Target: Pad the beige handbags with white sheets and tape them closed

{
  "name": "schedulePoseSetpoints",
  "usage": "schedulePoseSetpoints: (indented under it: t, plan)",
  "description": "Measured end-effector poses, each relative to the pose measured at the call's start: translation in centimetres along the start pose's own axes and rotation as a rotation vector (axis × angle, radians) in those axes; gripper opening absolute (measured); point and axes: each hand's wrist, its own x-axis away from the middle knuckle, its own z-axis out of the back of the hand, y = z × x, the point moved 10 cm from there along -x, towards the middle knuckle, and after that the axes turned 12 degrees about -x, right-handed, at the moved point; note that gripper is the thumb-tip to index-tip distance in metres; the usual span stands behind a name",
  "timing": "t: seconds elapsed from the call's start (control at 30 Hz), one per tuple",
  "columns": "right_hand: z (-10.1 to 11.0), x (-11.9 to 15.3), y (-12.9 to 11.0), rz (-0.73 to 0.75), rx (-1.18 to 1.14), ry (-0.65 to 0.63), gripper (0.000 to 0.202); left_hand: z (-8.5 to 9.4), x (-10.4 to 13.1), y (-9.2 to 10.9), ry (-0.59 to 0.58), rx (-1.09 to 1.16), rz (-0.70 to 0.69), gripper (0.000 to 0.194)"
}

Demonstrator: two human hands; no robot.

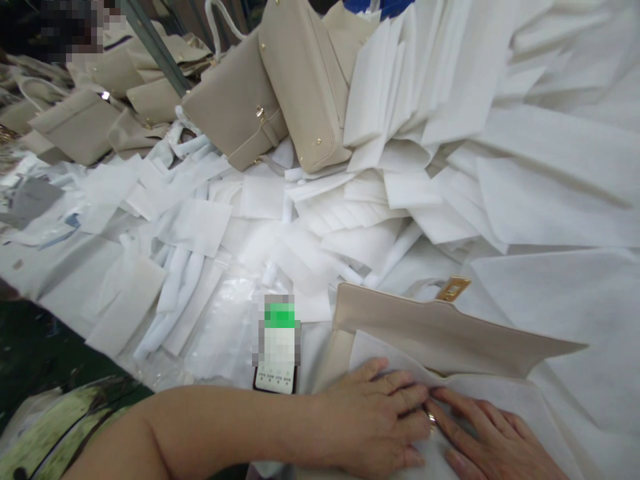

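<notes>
A beige handbag [460, 333] lies at the lower right, its flap raised, with a gold clasp plate [454, 288] on the flap's edge. A thin white sheet [510, 393] covers the bag's front below the flap. My left hand [375, 417] rests flat on this sheet, fingers stretched to the right. Beside it, my right hand [493, 430] also presses on the sheet with its fingers extended. The fingertips of both hands nearly meet. Between them shows a small gold metal piece [431, 420]; whether it is a ring or bag hardware, I cannot tell.
A phone [275, 373] with a lit screen lies left of the bag. White sheets [370, 207] and wrapped strips [175, 280] spread over the table. Beige handbags [235, 100] stand behind, near a metal post [155, 47]. A person [75, 27] is partly visible at the upper left.
</notes>
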Motion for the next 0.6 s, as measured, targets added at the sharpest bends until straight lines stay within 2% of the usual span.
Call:
schedulePoseSetpoints:
  t: [0.17,0.43,0.6]
  plan:
    - [-0.3,0.1,0.0,0.003,0.002,-0.005,0.034,0.9,0.4,0.1,0.016,-0.03,-0.083,0.043]
    - [0.2,-0.1,0.6,-0.074,-0.081,-0.046,0.038,-0.7,-0.1,-0.4,-0.097,0.153,-0.02,0.043]
    - [0.5,-0.2,1.4,-0.131,-0.177,-0.024,0.032,-1.0,-0.1,-0.5,-0.098,0.171,-0.007,0.043]
